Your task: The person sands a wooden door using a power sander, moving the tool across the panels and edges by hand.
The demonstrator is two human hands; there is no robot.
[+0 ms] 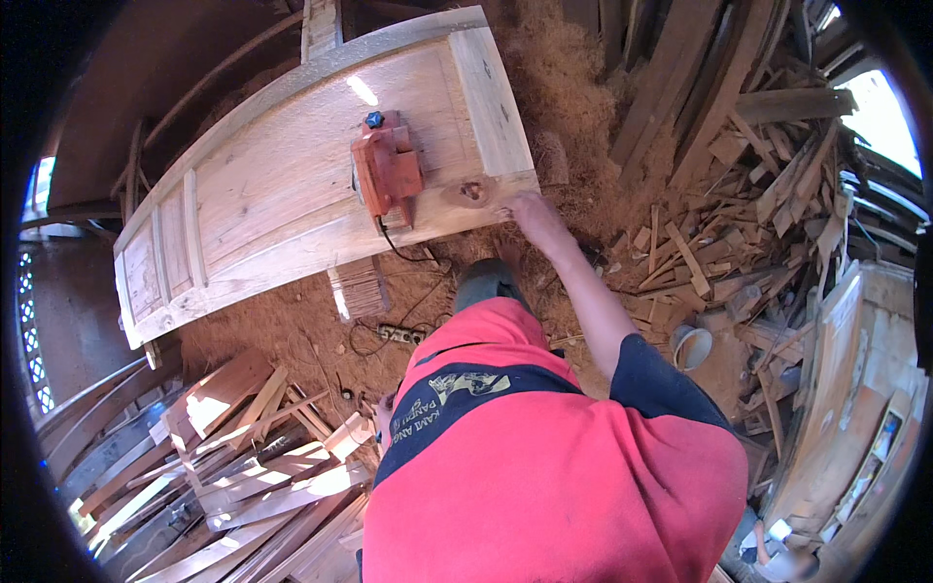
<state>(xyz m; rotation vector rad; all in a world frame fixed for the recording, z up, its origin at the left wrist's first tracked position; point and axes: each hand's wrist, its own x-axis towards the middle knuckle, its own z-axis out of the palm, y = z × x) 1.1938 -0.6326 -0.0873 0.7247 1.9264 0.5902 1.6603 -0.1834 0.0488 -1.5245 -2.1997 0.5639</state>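
A long pale wooden panelled door [282,194] lies flat in front of me, raised above the sawdust. My right hand [533,219] is at its near right corner, with the fingers bent over the edge beside a dark knot. On the door rests an orange-red electric planer [387,173] with a blue knob, apart from both hands. Its black cord [400,251] drops over the near edge. My left hand [383,416] hangs low at my left side, mostly hidden by my red shirt, so its fingers do not show clearly.
Wood shavings [573,107] cover the ground. A power strip [397,333] with tangled cable lies by my feet. Offcuts [262,466] pile at the left, and more scraps [700,253] with a bucket [691,347] lie at the right. Another person [777,559] is at the lower right.
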